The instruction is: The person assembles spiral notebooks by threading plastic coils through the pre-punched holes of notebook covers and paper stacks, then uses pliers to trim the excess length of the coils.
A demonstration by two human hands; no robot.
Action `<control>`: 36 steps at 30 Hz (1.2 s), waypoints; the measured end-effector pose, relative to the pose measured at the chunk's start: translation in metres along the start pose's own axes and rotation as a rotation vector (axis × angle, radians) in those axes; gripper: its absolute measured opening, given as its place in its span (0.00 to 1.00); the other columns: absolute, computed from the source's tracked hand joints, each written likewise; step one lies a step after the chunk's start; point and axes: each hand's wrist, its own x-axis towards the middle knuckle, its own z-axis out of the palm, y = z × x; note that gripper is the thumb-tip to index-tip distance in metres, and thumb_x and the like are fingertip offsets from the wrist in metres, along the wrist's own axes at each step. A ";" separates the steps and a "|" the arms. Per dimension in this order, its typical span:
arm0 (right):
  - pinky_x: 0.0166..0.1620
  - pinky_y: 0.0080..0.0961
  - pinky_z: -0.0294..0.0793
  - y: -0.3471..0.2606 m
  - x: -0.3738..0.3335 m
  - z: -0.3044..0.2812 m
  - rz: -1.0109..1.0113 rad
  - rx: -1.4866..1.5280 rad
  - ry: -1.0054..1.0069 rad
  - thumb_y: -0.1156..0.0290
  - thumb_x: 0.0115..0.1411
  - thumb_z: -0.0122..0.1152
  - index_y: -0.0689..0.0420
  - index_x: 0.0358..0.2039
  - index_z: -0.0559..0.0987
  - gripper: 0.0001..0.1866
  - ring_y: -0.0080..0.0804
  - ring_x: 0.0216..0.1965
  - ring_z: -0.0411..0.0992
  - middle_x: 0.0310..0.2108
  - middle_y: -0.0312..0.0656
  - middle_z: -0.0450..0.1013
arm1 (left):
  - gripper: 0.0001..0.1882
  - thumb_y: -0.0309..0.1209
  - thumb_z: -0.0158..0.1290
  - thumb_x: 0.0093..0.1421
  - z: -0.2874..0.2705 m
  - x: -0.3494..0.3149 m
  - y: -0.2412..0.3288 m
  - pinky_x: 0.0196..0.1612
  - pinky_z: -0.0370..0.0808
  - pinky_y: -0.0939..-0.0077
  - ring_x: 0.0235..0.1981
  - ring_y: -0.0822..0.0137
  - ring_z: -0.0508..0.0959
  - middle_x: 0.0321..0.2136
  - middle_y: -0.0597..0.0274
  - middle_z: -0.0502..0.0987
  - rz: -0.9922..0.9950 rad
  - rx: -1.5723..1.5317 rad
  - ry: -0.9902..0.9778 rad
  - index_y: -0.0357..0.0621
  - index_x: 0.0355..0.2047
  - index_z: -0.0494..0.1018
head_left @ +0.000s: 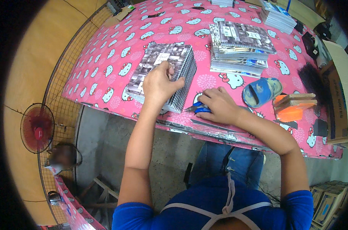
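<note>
A stack of spiral notebooks (137, 78) with grey photo-collage covers lies on the table, its wire spines along the right side. On its top cover rests my left hand (161, 85), the fingers bent and the thumb held apart, with nothing visible in it. My right hand (221, 106) is curled over blue-handled pliers (202, 110) at the table's near edge; the tips point left toward the stack. Part of the handles is hidden beneath the palm. Under my right wrist lies a dark flat strip (210, 124).
Behind my right hand stands an uneven notebook pile (239, 53). A blue slipper (261, 92), an orange block-like object (294, 107), a black bristly bundle (311, 82) and a cardboard box (338, 99) are to the right. Another notebook stack (279, 19) sits far right. The pink patterned tablecloth (105, 76) covers the table.
</note>
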 end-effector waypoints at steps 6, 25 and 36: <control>0.43 0.39 0.64 0.002 0.006 0.016 -0.115 -0.034 0.086 0.52 0.48 0.65 0.54 0.39 0.74 0.23 0.41 0.42 0.70 0.36 0.43 0.70 | 0.19 0.41 0.64 0.37 0.000 0.001 0.000 0.27 0.71 0.64 0.22 0.58 0.76 0.17 0.60 0.73 0.032 0.005 0.027 0.44 0.24 0.70; 0.45 0.43 0.61 0.003 0.004 0.024 -0.128 -0.092 0.147 0.52 0.49 0.64 0.53 0.40 0.73 0.23 0.40 0.42 0.68 0.38 0.43 0.68 | 0.20 0.42 0.64 0.37 0.002 0.000 -0.002 0.28 0.71 0.63 0.23 0.57 0.76 0.18 0.59 0.74 0.018 -0.017 0.011 0.43 0.23 0.70; 0.39 0.46 0.67 -0.005 0.007 0.018 -0.041 0.016 0.064 0.52 0.48 0.65 0.56 0.37 0.75 0.22 0.43 0.37 0.72 0.33 0.44 0.71 | 0.19 0.41 0.65 0.36 0.003 -0.001 -0.003 0.28 0.71 0.63 0.23 0.57 0.77 0.18 0.59 0.74 0.009 -0.031 0.033 0.44 0.23 0.70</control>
